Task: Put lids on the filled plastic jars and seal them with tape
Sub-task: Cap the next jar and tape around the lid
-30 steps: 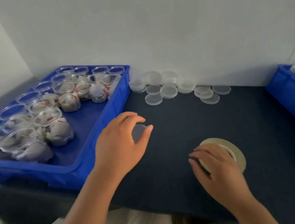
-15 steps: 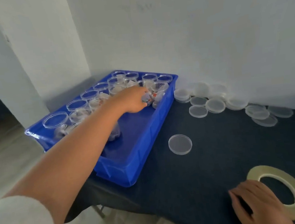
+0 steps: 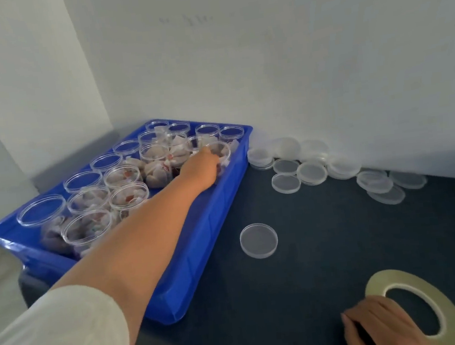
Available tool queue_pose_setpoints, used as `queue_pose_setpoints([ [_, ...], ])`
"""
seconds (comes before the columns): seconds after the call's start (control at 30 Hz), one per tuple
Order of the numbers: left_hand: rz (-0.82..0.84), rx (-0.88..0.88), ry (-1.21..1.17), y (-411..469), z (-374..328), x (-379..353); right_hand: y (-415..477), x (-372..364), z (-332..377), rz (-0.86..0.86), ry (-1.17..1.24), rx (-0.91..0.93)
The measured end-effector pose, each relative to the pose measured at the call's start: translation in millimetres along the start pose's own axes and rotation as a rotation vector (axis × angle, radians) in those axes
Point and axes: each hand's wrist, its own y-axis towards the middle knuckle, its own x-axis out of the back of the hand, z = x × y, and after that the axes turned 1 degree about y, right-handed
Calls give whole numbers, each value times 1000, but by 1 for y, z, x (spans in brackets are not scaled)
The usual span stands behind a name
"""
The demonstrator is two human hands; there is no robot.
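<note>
Now left grip (image 3: 202,169) at far jar (image 3: 222,148); right grip (image 3: 380,325) on tape (image 3: 441,305).

Left hand (image 3: 201,166) now at far jar (image 3: 223,150)

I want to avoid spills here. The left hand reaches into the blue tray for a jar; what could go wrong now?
1. The open jars stand packed in the blue tray; the left hand, lifting one by the far corner, might tip a neighbour and spill it.
2. The forearm passes low over the near jars and could knock them.
3. The right hand is on the tape roll, so one hand alone lifts; the jar may slip.
</note>
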Motion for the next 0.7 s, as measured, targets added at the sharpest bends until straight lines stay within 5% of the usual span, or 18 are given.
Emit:
queue_pose_setpoints([
  [0.17,-276,-39,76,-23,-3,39,-20,9,12,139,34,-51],
  [0.3,-521,-146,-120,-61,-34,86,-20,15,18,179,7,-128],
  [0.57,-72,-555,-414,-189,-135,64,-17,31,42,267,91,-433],
  [0.7,-129,-693,-533,-233,-164,11,-13,25,41,253,443,-681],
])
